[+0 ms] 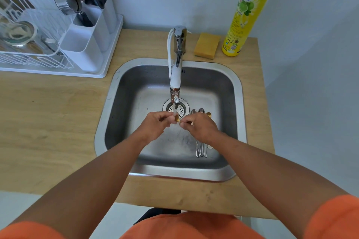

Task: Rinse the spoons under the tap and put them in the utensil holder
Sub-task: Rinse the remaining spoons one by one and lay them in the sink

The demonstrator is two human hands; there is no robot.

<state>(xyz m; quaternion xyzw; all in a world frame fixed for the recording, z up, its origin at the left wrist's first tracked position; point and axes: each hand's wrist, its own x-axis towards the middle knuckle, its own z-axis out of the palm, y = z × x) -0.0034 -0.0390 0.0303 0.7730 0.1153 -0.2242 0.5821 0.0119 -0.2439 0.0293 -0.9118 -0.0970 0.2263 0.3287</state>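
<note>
Water runs from the tap point(175, 75) over the steel sink point(108, 103). Under the stream, my left hand point(155, 124) and my right hand point(201, 127) meet and both pinch a small gold spoon point(177, 119), of which only the bowl shows between the fingertips. Three more spoons point(201, 149) lie side by side on the sink floor at the right, partly hidden under my right hand; one has a gold bowl point(208, 115). The white utensil holder point(85, 44) stands at the back left, with forks and spoons in its far compartments.
A white wire dish rack point(29, 52) on a tray holds a glass lid and a metal cup. A yellow sponge point(206, 45) and a tall dish soap bottle point(246, 13) stand behind the sink at the right. The wooden counter point(48, 122) surrounds the sink.
</note>
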